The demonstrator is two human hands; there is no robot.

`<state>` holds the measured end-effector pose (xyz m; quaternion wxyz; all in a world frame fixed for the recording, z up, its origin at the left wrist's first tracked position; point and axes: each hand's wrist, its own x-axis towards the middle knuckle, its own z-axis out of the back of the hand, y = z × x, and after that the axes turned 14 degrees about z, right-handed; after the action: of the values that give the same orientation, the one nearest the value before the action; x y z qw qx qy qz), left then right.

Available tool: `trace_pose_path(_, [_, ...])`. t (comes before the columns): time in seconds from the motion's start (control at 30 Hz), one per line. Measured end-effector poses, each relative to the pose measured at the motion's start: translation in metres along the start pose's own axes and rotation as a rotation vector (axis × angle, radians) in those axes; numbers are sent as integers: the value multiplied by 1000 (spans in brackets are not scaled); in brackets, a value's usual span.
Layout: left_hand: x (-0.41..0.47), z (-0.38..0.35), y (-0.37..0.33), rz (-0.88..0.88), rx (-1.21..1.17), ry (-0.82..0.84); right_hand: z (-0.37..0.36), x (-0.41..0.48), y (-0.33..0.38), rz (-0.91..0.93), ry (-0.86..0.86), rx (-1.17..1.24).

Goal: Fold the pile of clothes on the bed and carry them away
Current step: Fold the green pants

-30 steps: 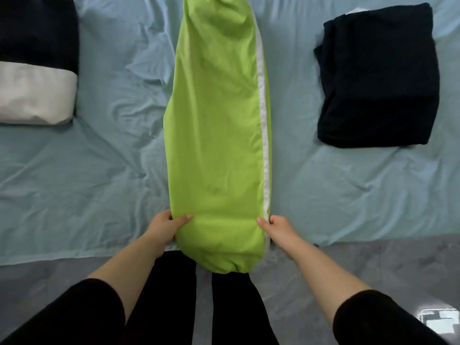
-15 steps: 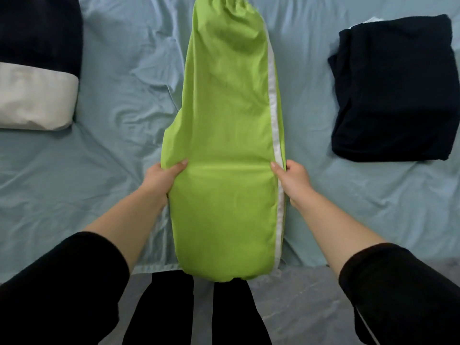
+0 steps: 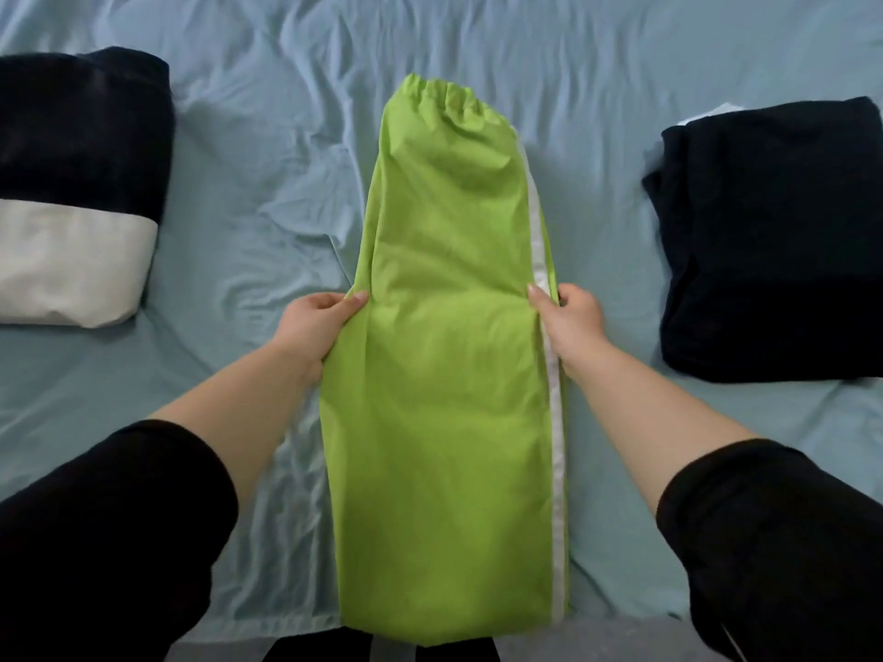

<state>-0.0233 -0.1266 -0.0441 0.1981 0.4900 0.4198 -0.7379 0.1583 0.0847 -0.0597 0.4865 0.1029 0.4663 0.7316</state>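
Centrally, green trousers (image 3: pixel 449 375) lie lengthwise on the bed (image 3: pixel 267 193), waistband at 12 o'clock; left hand (image 3: pixel 317 322) and right hand (image 3: pixel 571 317) pinch opposite edges. Folded dark clothes (image 3: pixel 774 241) sit at 3 o'clock.

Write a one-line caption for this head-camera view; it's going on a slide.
Both hands, left hand and right hand, pinch green trousers' edges on the bed.

Home bedroom: bed (image 3: pixel 621 64) under wrinkled blue sheet, folded clothes (image 3: pixel 774 241) laid out on it.
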Motion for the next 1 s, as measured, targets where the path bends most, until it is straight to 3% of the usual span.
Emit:
trace_pose_path(0.07, [1, 7, 1, -28, 44, -81, 11, 4, -12, -76, -112, -82])
trace_pose_path(0.13, [2, 9, 1, -96, 101, -156, 23, 0, -17, -138, -202, -14])
trace_pose_path(0.17, [0, 7, -3, -140, 134, -169, 26, -2, -16, -67, -227, -80])
trace_pose_path(0.23, [-2, -3, -13, -285, 355, -258, 18, -10, -1, 258, -240, -290])
trace_pose_path(0.33, [-1, -33, -26, -757, 882, -481, -23, -16, 32, 789, -24, -488])
trace_pose_path(0.4, [10, -51, -34, -1003, 1103, -459, -44, -4, 42, 979, 241, -699])
trace_pose_path(0.43, [20, -56, -39, -1052, 1222, -444, -47, 11, 41, 980, 332, -814])
trace_pose_path(0.5, [47, -55, -55, -984, 1415, -418, -44, 50, 32, 805, 402, -968])
trace_pose_path(0.57, [69, -52, -67, -791, 1490, -375, -42, 80, 22, 615, 417, -1036])
trace_pose_path(0.67, [84, -59, -74, -669, 1528, -362, -54, 103, 25, 535, 395, -1048])
trace_pose_path(0.77, [72, -61, -66, -725, 1482, -466, -62, 89, 31, 538, 277, -982])
trace_pose_path(0.83, [55, -48, -37, -850, 1493, -511, -54, 50, 16, 664, 292, -947])
trace_pose_path(0.9, [35, -21, 10, -962, 1653, -411, -35, -2, -15, 799, 377, -966])
trace_pose_path(1.0, [10, 23, 50, -934, 1791, -223, 0, -41, -46, 762, 451, -962])
